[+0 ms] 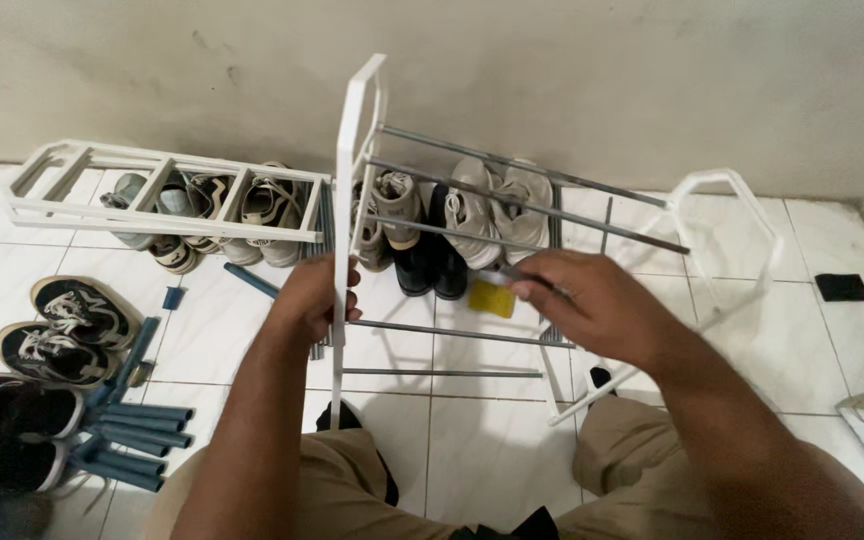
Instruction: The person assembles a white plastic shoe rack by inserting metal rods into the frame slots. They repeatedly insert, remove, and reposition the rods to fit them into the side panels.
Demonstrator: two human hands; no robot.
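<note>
A white shoe-rack side frame [354, 130] stands upright in front of me, with several grey metal rods [512, 205] running from it to a second white side frame [742, 215] on the right. My left hand [314, 296] grips the upright post of the near frame. My right hand [582, 305] pinches the end of a grey rod [512, 275] just right of that frame. A small yellow packet [492, 298] lies on the floor beneath my right hand.
Another white ladder-like frame [152, 190] lies over shoes [262, 215] by the wall. Black sneakers [62, 330] and several blue-grey tubes [137, 435] lie at left. More shoes [472, 215] sit behind the rack. A black pad [841, 287] is at right.
</note>
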